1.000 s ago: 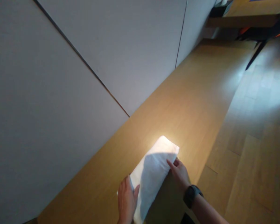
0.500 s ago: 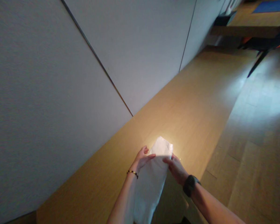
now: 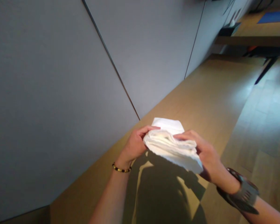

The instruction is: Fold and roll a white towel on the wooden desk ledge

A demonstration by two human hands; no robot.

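A long, smooth wooden counter (image 3: 200, 93) runs along pale wall panels (image 3: 60, 77), with wood flooring (image 3: 266, 124) beside it. Above the counter, the left hand (image 3: 134, 144) and right hand (image 3: 206, 155) both grip a soft, folded white cloth (image 3: 171, 144), layered and rumpled.

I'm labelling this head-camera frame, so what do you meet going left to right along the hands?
Beaded bracelet → left hand → folded white cloth → right hand → dark wristwatch.
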